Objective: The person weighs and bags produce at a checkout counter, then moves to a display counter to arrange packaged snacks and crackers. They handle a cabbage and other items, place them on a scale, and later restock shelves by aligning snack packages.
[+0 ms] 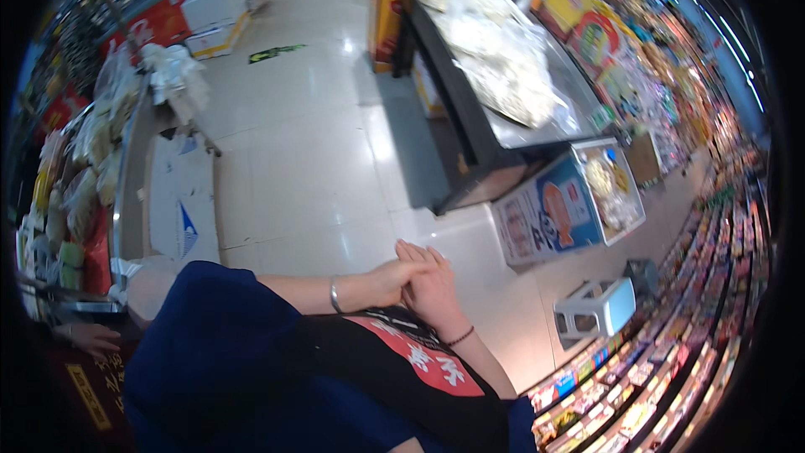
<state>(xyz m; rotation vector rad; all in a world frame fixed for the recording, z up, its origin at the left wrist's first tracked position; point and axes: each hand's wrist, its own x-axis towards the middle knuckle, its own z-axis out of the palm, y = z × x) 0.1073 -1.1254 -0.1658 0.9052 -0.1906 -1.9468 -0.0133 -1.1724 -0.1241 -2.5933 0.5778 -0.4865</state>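
Observation:
My left hand (392,283), with a silver bangle at the wrist, meets my right hand (433,292) in front of my waist. A dark beaded bracelet circles the right wrist. Both hands are clasped round each other, fingers overlapping, and no object shows between them. Part of the fingers is hidden in the clasp. Just below them is the black apron (360,361) with a red printed patch, worn over dark blue sleeves.
To the right, a dark display table (503,141) bears white goods in clear plastic. Beside it stand an open printed carton (549,214) and a white-and-blue stool (597,309). Packaged goods (646,386) fill shelves lower right. At left are a produce stand (130,176) and another person's hand (90,338).

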